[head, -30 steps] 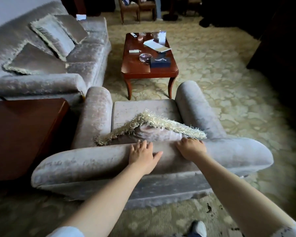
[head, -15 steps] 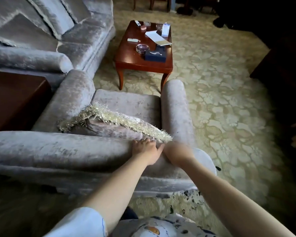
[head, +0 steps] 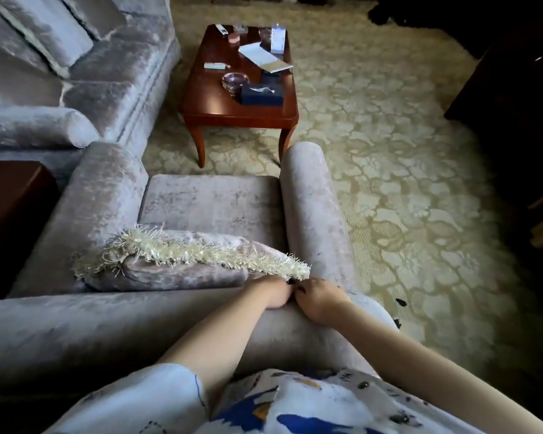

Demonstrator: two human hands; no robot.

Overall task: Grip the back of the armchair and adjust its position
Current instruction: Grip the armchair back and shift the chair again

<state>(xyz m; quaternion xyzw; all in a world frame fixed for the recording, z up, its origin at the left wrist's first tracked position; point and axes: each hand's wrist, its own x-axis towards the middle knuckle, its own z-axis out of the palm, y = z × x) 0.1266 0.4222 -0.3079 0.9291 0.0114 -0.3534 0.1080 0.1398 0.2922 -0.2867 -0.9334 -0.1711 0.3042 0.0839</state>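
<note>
Hands grasp side by side at lower centre: left hand point(head: 275, 292) and right hand point(head: 318, 300) both curl their fingers over the top of the armchair point(head: 207, 205) back, near its right end, probably for leverage to swing it. The armchair fills lower left and middle. A fringed cushion point(head: 185, 258) leans just ahead. A sofa point(head: 107, 73) and a dark surface point(head: 10, 208) crowd its left side, and a wooden surface point(head: 220, 98) stands close in front.

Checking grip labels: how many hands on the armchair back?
2: left hand and right hand grip the armchair back side by side near its right end, just behind the cushion corner. None hidden.
</note>
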